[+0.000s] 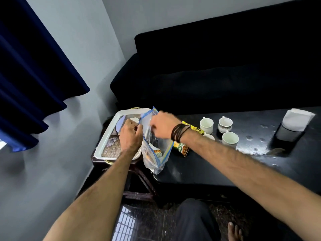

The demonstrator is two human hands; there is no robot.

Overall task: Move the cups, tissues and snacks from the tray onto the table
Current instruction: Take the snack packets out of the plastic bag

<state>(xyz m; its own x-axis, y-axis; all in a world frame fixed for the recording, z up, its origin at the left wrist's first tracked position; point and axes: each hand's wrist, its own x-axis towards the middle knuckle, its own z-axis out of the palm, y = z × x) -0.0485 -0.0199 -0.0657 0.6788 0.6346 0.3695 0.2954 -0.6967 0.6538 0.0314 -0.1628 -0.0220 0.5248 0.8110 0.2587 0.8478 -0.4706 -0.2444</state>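
Observation:
A clear zip bag (154, 153) with a blue seal and snacks inside hangs between the white tray (111, 129) and the black table (225, 162). My left hand (131, 136) pinches the bag's left top edge above the tray. My right hand (162, 125) grips its right top edge. Three white cups (206, 125) (225, 125) (230, 140) stand on the table; a fourth shows partly behind my wrist. A yellow snack packet (183, 148) lies beside them. A tissue holder (293, 126) stands at the table's far right.
The tray rests on a dark stool (139, 178) left of the table and holds a small plate (120, 124) and a patterned mat. A black sofa (217, 66) runs behind the table. Blue curtain (31, 75) hangs at left. My knee and bare foot are below.

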